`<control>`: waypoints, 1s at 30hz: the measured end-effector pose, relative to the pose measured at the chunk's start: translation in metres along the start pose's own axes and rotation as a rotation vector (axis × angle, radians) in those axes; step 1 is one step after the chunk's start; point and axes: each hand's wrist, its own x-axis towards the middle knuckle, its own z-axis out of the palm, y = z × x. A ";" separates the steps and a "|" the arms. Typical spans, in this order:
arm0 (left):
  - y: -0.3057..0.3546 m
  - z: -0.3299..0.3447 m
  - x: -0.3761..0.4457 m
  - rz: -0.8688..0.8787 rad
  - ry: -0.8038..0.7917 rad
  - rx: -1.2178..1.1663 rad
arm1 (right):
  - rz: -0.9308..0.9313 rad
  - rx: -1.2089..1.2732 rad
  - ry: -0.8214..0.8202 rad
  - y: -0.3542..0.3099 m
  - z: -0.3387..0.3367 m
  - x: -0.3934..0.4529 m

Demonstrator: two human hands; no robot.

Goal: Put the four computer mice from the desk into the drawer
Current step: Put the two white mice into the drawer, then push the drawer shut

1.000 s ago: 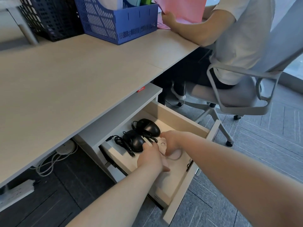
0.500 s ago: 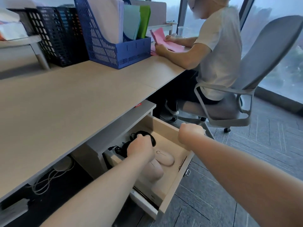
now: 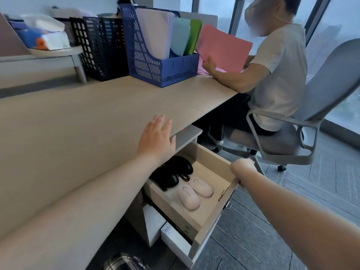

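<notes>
The wooden drawer (image 3: 212, 156) under the desk stands pulled out. Inside lie two black wired mice (image 3: 173, 174) at the back and two pink mice (image 3: 194, 191) side by side in front of them. My left hand (image 3: 155, 139) hovers flat, fingers spread, over the desk's (image 3: 78, 123) front edge, holding nothing. My right hand (image 3: 242, 168) is curled over the top of the drawer's front panel (image 3: 214, 221), gripping it.
A blue file holder (image 3: 155, 59) and a black mesh holder (image 3: 97, 47) stand at the back of the desk. A person sits on a grey office chair (image 3: 292, 133) to the right, handling pink paper (image 3: 224, 47). A white lower drawer (image 3: 175, 242) juts out below.
My left hand has come up out of the drawer to above the desk edge. My right hand has moved from inside the drawer onto its front panel. Both pink mice lie released in the drawer.
</notes>
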 end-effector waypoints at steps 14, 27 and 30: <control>-0.066 0.008 0.038 -0.023 -0.229 -0.075 | -0.095 0.603 0.058 -0.066 0.032 0.018; -0.081 0.015 0.057 -0.009 -0.301 0.002 | -0.214 0.844 -0.015 -0.096 0.072 0.026; -0.081 0.016 0.057 -0.007 -0.301 -0.004 | -0.229 0.815 -0.040 -0.104 0.076 0.029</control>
